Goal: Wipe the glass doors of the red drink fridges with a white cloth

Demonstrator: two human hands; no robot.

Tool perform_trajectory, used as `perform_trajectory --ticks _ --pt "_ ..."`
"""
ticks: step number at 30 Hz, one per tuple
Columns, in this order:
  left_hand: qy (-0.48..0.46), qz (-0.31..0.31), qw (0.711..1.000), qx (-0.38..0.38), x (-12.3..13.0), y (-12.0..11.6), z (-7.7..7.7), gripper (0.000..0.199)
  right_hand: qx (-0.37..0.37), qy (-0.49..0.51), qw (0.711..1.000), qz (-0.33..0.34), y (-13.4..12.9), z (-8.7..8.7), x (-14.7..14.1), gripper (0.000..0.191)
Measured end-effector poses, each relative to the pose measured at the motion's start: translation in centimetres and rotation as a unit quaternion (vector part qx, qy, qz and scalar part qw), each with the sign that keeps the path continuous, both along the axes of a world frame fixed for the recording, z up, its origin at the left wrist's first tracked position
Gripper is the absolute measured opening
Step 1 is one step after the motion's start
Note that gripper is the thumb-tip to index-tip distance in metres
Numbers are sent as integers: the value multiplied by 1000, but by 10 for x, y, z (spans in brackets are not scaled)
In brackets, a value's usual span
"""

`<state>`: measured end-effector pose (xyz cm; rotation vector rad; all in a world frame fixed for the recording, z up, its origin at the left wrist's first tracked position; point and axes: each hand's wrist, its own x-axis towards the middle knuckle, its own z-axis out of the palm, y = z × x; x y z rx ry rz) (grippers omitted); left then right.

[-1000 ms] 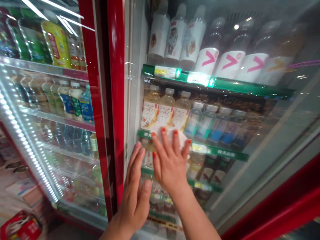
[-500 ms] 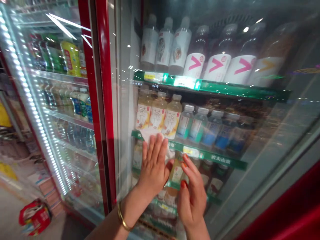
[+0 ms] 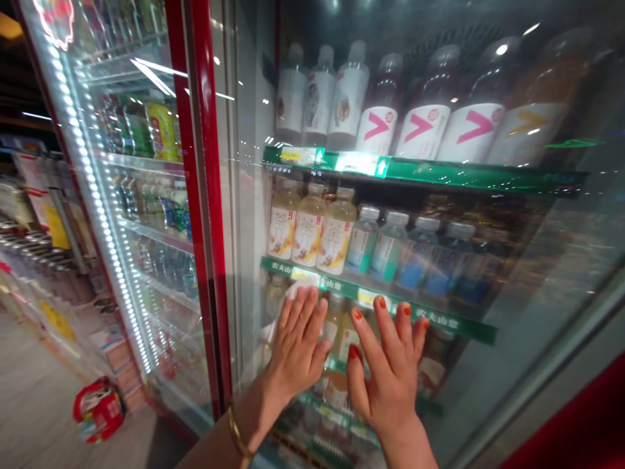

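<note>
Shop aisle from the head camera: a tall glass cooler door [image 3: 532,339] in a glossy red metal frame [image 3: 199,195] fills most of the view. Left hand [image 3: 297,342], with a thin gold bangle [image 3: 236,433] at the wrist, lies open and flat against the glass, fingers pointing up and slightly spread. A crumpled white cloth [image 3: 267,332] is held between this palm and the glass, showing above the fingertips and beyond the little-finger side. Right hand [image 3: 390,374], with red-painted nails [image 3: 355,352], is just beside the left hand on its thumb side, open, with fingers widely spread and tips at the glass; contact cannot be confirmed. Just above both hands, behind the glass, runs a green shelf-edge strip [image 3: 375,303]. Above the strip and over the left hand stand three tea bottles with cream labels [image 3: 307,231]; above the right hand stand clear water bottles with blue labels [image 3: 390,251]. Higher still, on the shelf above, are bottles with white sleeves and pink chevrons [image 3: 424,130]. Left of the left hand, past the red frame, a neighbouring cooler door edged by a white LED strip [image 3: 105,241] shows more bottled drinks. Further left, a red-and-white bag [image 3: 99,410] lies on the pale floor [image 3: 34,397].
</note>
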<state>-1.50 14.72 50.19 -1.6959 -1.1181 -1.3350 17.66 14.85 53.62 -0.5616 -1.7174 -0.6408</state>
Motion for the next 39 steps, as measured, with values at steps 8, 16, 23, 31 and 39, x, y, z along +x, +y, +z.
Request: perform_trajectory --ticks 8,16,23,31,39 --pt "-129 33 991 30 -25 6 47 76 17 65 997 46 -6 -4 13 85" --pt "86 21 995 47 16 -9 -1 73 51 104 993 13 -2 -4 32 71" --pt "-84 65 993 53 4 15 71 78 15 86 992 -88 4 -4 47 75" --pt "86 34 995 35 41 -2 1 74 34 62 985 -156 3 -12 62 78" --pt "36 11 999 38 89 9 64 84 41 117 985 -120 9 -30 83 75"
